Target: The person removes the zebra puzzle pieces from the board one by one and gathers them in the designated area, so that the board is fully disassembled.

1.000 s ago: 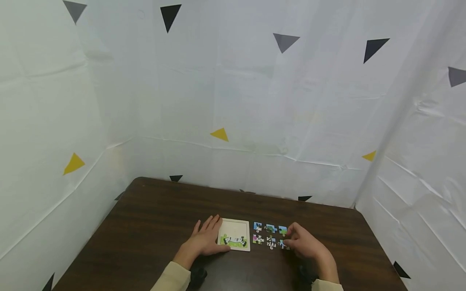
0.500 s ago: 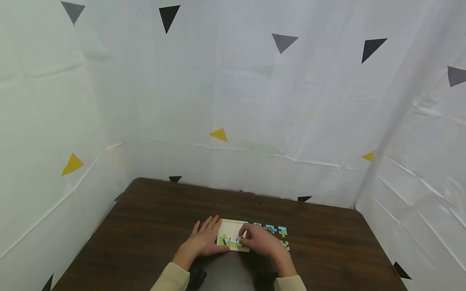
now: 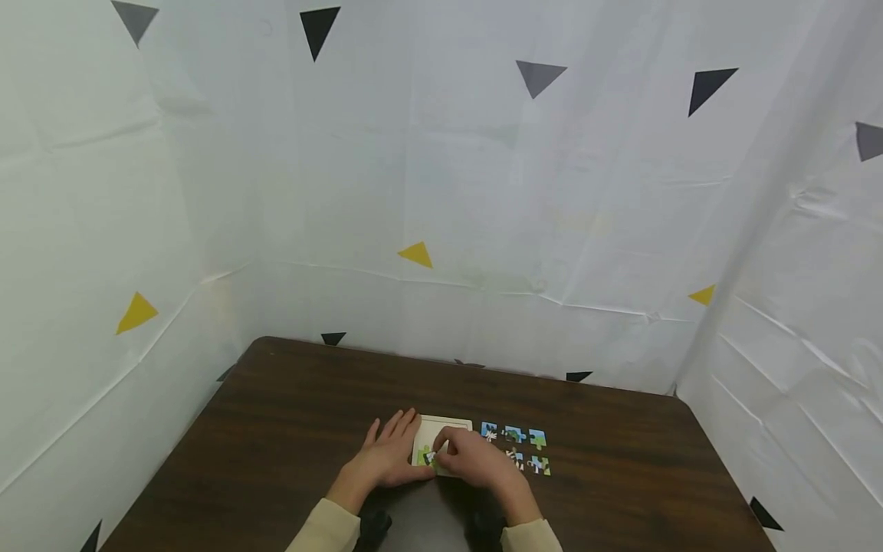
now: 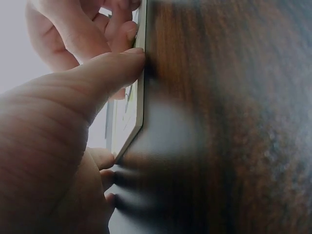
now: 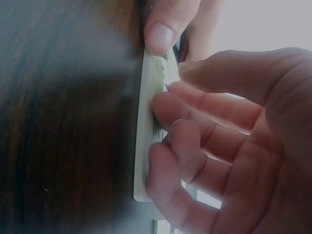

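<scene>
Puzzle tray (image 3: 441, 423) on the table (image 3: 310, 429), left hand (image 3: 389, 458) at its left, loose pieces (image 3: 513, 434) to its right.
The left hand's fingers lie along the tray's left edge, its thumb touching the near edge; the right hand (image 3: 474, 460) is over the tray's near right part, and fitted pieces (image 3: 423, 457) show in the near left, just left of its fingertips. Right of the tray, three loose pieces form a far row, with two showing in a row nearer. A hanging sheet (image 3: 483, 192) stands behind the table and along its left and right sides.
</scene>
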The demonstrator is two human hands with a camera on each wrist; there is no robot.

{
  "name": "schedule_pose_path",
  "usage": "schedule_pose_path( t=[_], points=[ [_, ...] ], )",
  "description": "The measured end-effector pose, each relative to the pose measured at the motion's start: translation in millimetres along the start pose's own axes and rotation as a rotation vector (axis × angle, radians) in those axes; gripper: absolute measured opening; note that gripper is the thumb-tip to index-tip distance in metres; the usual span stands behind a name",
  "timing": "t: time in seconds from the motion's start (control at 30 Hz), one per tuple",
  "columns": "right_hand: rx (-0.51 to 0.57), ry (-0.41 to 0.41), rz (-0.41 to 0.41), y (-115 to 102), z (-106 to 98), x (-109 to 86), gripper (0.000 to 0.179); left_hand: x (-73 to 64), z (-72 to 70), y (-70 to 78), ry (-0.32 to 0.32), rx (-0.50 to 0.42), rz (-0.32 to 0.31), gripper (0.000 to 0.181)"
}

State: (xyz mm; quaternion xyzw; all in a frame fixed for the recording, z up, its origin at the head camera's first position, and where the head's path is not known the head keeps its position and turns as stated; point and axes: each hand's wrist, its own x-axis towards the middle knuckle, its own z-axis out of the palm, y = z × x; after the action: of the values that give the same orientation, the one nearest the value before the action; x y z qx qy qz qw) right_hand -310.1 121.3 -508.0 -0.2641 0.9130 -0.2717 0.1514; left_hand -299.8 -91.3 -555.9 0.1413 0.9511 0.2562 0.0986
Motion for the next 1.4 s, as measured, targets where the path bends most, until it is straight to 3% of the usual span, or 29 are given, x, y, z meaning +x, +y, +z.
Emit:
schedule_pose_path(
  t=[0.33, 0.5, 0.77, 1.07, 1.3, 1.4],
  points=[
    [0.016, -0.004, -0.015, 3, 2, -4.0, 0.024, -2.3, -0.8, 6.5, -0.032, 0.008, -0.017, 0.114],
    [0.030, -0.007, -0.017, 6, 3, -3.1, 0.025, 5.4, 7.8, -1.5, -0.016, 0.013, -0.009, 0.115],
    [0.044, -0.003, -0.041, 4, 7, 1.5, 0.026, 7.2, 6.3, -2.4, -0.025, 0.023, -0.017, 0.118],
    [0.018, 0.011, 0.030, -10, 18, 9.6, 0.026, 2.0, 6.0, -1.0, -0.006, -0.009, -0.027, 0.107],
    [0.014, 0.027, 0.089, -15, 20, 13.2, 0.027, -8.4, -6.6, 11.1, -0.016, -0.046, -0.023, 0.104],
    [0.015, 0.022, 0.093, -16, 18, 14.1, 0.032, -5.0, -4.4, 8.4, -0.009, -0.039, -0.020, 0.104]
  ],
)
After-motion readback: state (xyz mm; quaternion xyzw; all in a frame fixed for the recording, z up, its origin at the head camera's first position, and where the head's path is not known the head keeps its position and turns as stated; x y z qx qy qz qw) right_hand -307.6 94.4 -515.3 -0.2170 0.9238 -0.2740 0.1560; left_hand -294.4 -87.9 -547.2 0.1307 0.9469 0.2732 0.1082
